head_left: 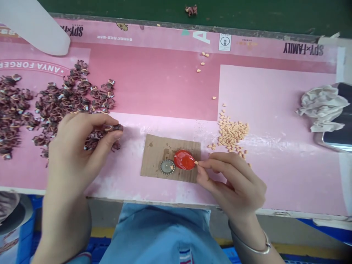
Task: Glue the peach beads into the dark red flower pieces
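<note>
My left hand (79,146) pinches a small dark brown figure (117,127) between thumb and forefinger, at the right edge of a pile of similar figures (59,101). With thumb and fingertips, my right hand (233,181) holds a tiny beige piece (196,162) at the right rim of a red oval dish (184,160). That dish sits on a piece of brown cardboard (154,152), beside a bottle cap (167,167) with the serrated edge up. Loose beige pieces (232,134) lie heaped beyond my right hand.
A pink printed sheet (154,80) covers the table. Crumpled white tissue (321,106) lies by a dark device (339,137) at the right. A white rounded object (44,33) juts in at top left. One figure (191,10) lies on the green surface beyond.
</note>
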Demonstrator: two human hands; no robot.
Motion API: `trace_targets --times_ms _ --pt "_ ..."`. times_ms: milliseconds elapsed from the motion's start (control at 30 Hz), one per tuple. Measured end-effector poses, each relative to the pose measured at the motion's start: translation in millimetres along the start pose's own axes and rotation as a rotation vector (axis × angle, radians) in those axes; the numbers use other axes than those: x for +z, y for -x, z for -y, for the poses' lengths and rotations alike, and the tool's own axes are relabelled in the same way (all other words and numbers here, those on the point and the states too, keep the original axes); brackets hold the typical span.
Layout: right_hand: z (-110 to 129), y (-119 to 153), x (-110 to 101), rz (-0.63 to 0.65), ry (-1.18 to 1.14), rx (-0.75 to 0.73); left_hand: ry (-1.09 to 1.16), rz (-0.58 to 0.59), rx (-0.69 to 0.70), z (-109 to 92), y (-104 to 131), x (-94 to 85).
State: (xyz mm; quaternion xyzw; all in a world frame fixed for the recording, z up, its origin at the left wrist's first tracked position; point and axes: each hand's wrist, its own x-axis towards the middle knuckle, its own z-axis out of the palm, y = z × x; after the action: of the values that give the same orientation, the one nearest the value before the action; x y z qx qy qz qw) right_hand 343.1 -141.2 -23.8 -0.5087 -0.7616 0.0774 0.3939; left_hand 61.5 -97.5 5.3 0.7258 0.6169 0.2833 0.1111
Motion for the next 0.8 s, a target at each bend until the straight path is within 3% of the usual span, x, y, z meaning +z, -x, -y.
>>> trace_targets --times_ms 100,200,267,400,567,800 --pt "-2 1 1 -0.012 0.014 -0.01 0.212 -0.016 -0.081 -30 14 0.9" --pt "0 2 -1 -0.023 0.013 -0.005 0.317 -0.136 -0.284 -61 29 5.6" --pt "5 1 -5 -0.041 -0.004 0.013 0.471 -0.069 -0.343 -73 40 10.0" --pt "23 -4 -15 -0.038 -0.07 0.02 0.907 0.184 -0.42 -77 57 21.5" --pt "38 -10 -18 0.03 -0.105 -0.056 1.136 0.237 -0.543 -78 61 31.2" --pt "40 -10 -8 0.002 -0.163 -0.013 1.112 0.217 -0.57 -84 60 31.2"
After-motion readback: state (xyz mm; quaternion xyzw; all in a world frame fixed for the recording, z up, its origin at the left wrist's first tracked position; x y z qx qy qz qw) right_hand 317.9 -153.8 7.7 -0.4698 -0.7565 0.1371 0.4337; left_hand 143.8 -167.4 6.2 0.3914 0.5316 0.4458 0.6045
